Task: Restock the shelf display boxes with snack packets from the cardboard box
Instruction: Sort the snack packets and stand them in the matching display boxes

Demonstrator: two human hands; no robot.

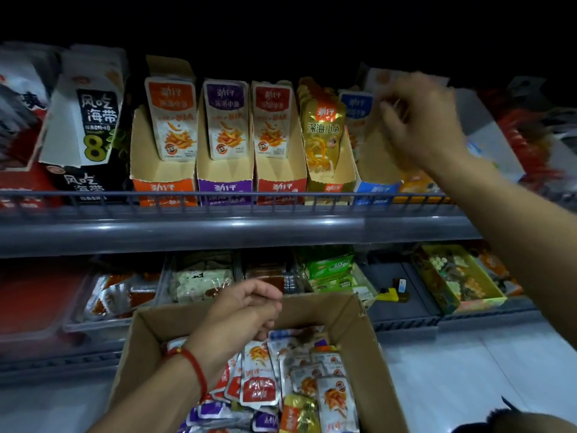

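Note:
An open cardboard box at the bottom centre holds several loose snack packets in red, purple, gold and blue. My left hand, a red cord on its wrist, hovers over the box's far wall with loosely curled fingers, and I see nothing in them. On the upper shelf stands a row of display boxes: orange, purple, red, gold and blue. My right hand is raised at the blue box, fingers bent by a blue packet. Motion blur hides its grip.
A grey wire rail runs along the upper shelf's front edge. Black-and-white seaweed snack boxes stand to the left. The lower shelf holds trays of green packets, red sachets and a yellow tray. White floor lies at the right.

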